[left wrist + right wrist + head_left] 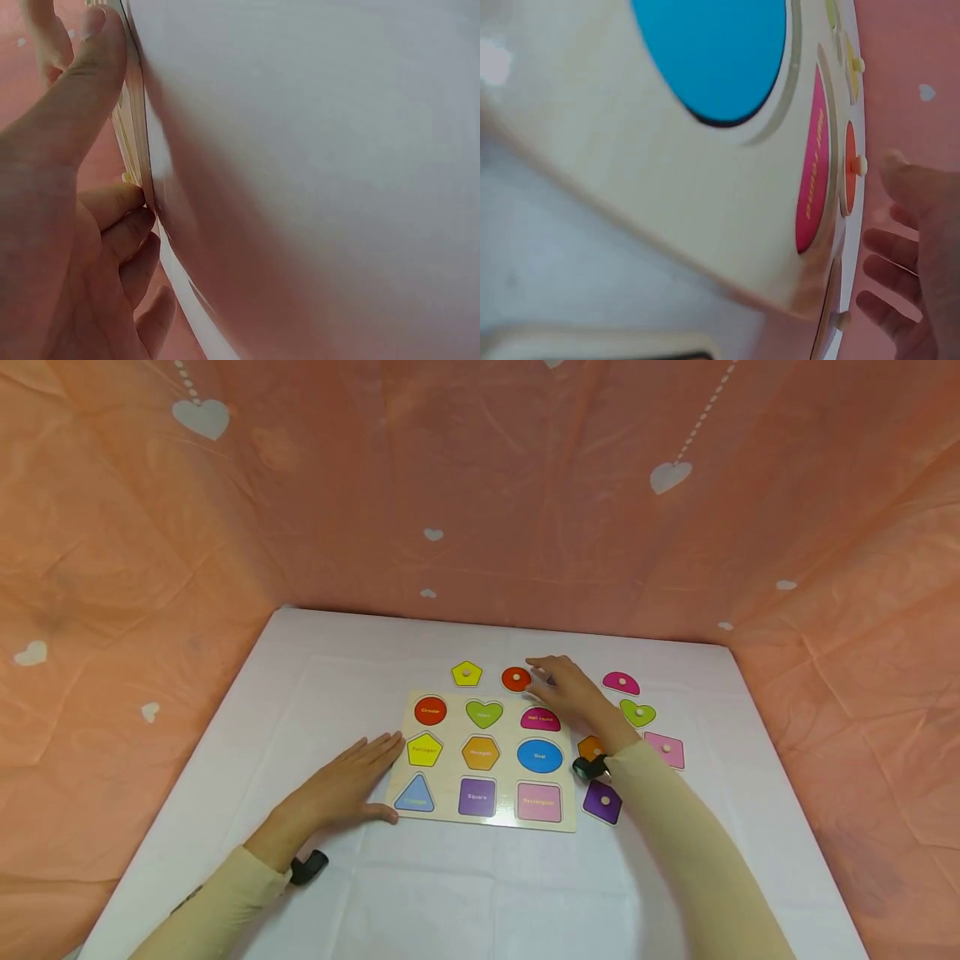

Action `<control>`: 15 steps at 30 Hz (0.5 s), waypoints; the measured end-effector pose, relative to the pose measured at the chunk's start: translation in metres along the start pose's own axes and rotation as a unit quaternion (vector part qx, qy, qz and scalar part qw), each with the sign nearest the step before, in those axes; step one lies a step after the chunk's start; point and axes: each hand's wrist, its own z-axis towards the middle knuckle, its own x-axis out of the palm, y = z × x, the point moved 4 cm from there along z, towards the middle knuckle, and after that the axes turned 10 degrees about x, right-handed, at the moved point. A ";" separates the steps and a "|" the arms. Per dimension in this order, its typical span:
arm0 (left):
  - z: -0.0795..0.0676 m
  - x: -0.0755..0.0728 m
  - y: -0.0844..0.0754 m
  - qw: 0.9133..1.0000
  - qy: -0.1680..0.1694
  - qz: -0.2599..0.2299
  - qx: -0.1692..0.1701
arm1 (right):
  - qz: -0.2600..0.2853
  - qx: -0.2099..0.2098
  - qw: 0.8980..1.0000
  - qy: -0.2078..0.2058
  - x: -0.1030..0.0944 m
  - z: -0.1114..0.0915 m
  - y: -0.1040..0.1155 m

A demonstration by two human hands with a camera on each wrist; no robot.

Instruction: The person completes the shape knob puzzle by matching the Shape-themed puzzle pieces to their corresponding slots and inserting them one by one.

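Note:
A wooden shape-puzzle board [447, 785] lies on the white table, its colored recesses labelled with shape names. My left hand [337, 789] rests at the board's left edge, fingers straight and thumb near the lower left corner; the left wrist view shows its fingertips against the board's side. Past the far right corner, my right hand [566, 689] hovers with spread fingers and grips nothing. Close to its thumb and index finger is a red circle piece [516, 678] with a knob. A dark piece [552, 681] is mostly hidden under that hand.
A yellow pentagon piece [467, 673] lies behind the board. Right of it are a magenta half-round [621, 682], green heart [637, 712], pink rectangle [665, 750], orange hexagon [590, 747] and purple square [602, 802]. Peach cloth [495, 568] with white hearts surrounds the table.

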 end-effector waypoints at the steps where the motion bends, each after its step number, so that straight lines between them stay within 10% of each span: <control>1: 0.000 0.000 0.000 1.000 -0.001 0.001 0.002 | -0.001 -0.005 1.000 -0.001 0.001 0.002 0.001; 15: 0.000 -0.003 -0.002 1.000 -0.002 0.002 -0.003 | -0.026 -0.034 0.999 -0.010 0.015 0.022 0.019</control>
